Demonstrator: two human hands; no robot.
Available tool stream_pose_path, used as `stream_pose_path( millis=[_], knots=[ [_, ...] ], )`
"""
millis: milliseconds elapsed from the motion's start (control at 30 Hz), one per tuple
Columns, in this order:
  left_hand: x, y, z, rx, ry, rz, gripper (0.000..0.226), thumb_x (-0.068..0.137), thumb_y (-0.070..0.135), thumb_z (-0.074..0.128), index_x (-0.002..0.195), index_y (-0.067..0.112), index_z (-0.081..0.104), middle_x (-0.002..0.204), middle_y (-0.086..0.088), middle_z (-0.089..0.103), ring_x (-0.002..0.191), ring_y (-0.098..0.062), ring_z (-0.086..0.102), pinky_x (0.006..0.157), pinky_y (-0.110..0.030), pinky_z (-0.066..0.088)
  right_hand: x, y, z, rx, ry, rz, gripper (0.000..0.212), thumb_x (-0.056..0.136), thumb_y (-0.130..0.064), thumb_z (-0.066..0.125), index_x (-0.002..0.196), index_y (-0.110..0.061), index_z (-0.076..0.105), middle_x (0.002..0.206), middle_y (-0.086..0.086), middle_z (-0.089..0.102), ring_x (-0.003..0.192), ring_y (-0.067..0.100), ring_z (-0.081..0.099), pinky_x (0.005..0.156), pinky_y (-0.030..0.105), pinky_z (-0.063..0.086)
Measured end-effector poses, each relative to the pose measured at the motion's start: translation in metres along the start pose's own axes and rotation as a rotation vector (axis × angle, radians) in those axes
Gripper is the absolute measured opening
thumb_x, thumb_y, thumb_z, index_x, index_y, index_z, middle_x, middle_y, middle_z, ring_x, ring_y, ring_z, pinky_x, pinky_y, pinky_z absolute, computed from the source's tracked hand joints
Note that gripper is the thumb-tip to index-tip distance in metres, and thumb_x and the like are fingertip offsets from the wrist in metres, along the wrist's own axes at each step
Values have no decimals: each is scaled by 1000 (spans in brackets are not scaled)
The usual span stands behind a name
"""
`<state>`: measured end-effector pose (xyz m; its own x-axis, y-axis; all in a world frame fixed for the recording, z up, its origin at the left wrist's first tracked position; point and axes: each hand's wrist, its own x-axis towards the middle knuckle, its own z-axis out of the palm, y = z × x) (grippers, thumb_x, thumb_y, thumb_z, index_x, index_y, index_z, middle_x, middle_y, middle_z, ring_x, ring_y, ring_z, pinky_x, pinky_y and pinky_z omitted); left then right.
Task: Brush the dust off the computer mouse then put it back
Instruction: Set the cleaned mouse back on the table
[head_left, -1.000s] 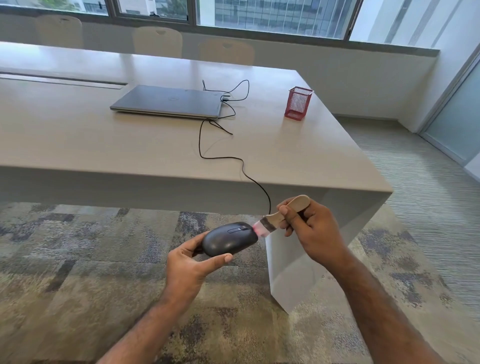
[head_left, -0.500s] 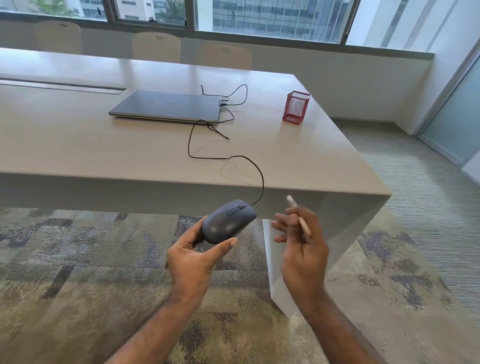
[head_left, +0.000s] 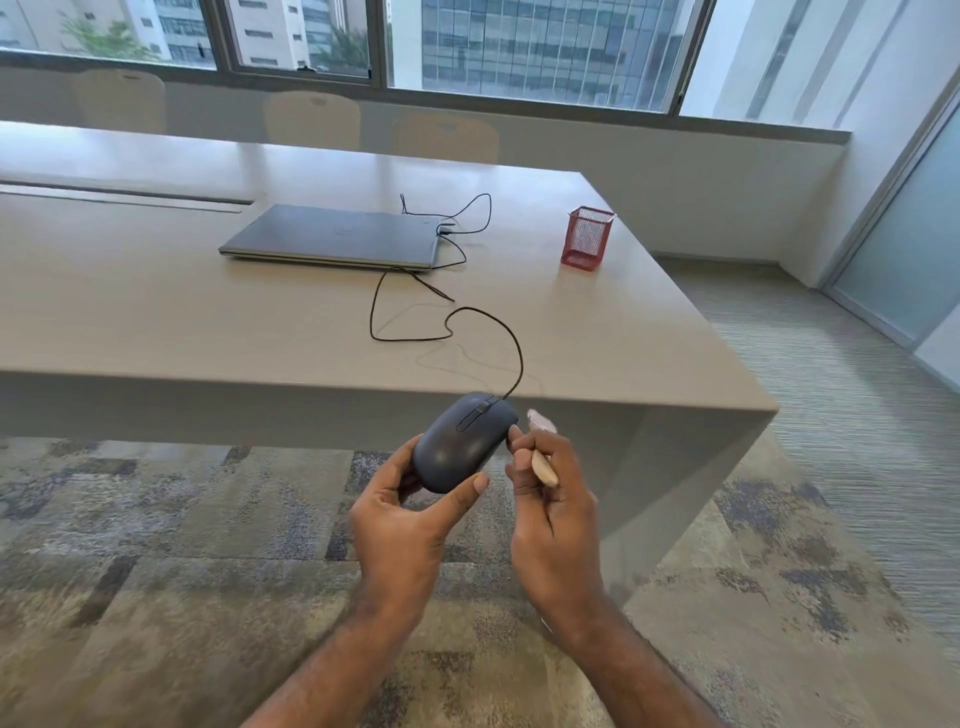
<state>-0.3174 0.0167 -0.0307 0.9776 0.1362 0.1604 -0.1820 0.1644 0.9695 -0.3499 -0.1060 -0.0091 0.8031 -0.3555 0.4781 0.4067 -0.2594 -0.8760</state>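
The left hand (head_left: 410, 519) grips the dark computer mouse (head_left: 462, 441) from its left side, thumb along the near edge and fingers curled behind, holding it in the air just in front of the tabletop's (head_left: 156, 322) near edge, above the carpet. The right hand (head_left: 550, 514) is closed around a wooden-handled brush (head_left: 543, 457), just right of the mouse, one fingertip touching the mouse's right side and the pale bristles blurred beyond the knuckles. The mouse's black cable (head_left: 457, 322) loops back across the tabletop towards a closed laptop (head_left: 337, 236), with a red mesh pen holder (head_left: 587, 239) farther right
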Motion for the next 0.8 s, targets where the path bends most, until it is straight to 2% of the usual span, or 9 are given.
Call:
stream_pose_path(
  millis=[67,133,233,333,400,467,567,700,800],
  knots=[
    [2,1,1,3,-12,3,76,49,49,96,117,26,73,104,4,79,101,-14,75,86,-32,60,2,-2,0,-5,-4,-7,7,100,-37,51,102,-37,57,103,4,63,83,20,70,55,12,43],
    [4,2,2,0,-22,10,75,48,50,96,116,28,74,105,4,79,103,-14,74,89,-36,59,5,-3,1,-13,8,-24,7,100,-34,52,103,-32,58,99,-4,67,64,8,60,55,17,45],
    [9,3,4,-6,-57,17,70,50,51,97,114,32,76,107,5,80,106,-15,74,94,-40,58,12,-5,1,2,16,-38,5,100,-26,54,102,-25,58,97,-10,67,77,17,59,66,10,46],
    [14,4,5,-31,-122,9,70,47,57,98,111,39,77,110,4,80,109,-17,74,99,-46,57,20,-5,0,21,15,-21,8,100,-26,54,102,-20,58,100,-11,68,77,1,61,66,11,46],
    [19,5,6,-29,-158,14,70,46,57,98,111,40,77,111,4,80,111,-20,73,101,-49,56,26,-4,-1,20,26,-12,8,99,-28,54,101,-22,58,96,-12,67,73,0,56,63,18,46],
    [23,5,8,-3,-191,35,67,47,53,97,111,43,77,112,8,79,112,-16,71,101,-43,54,31,-3,-1,30,45,-5,11,98,-34,54,101,-25,57,94,-11,68,76,0,58,64,18,46],
    [32,8,13,37,-231,70,63,48,47,97,108,49,76,113,14,78,110,-6,70,97,-28,51,42,-3,0,89,43,28,13,96,-33,56,104,-23,57,109,-17,70,99,-2,65,78,12,48],
    [49,12,17,73,-301,91,57,60,23,95,113,33,78,114,13,78,113,-8,69,97,-27,50,58,-4,-4,97,4,27,15,94,-24,59,107,-19,54,99,-18,68,92,-2,62,79,17,51],
    [65,17,20,140,-345,110,54,64,14,95,108,39,77,108,19,78,107,0,70,92,-18,49,70,-2,-7,71,-39,36,24,88,-15,63,109,-18,52,95,-22,67,88,-2,66,76,17,54]
  ],
)
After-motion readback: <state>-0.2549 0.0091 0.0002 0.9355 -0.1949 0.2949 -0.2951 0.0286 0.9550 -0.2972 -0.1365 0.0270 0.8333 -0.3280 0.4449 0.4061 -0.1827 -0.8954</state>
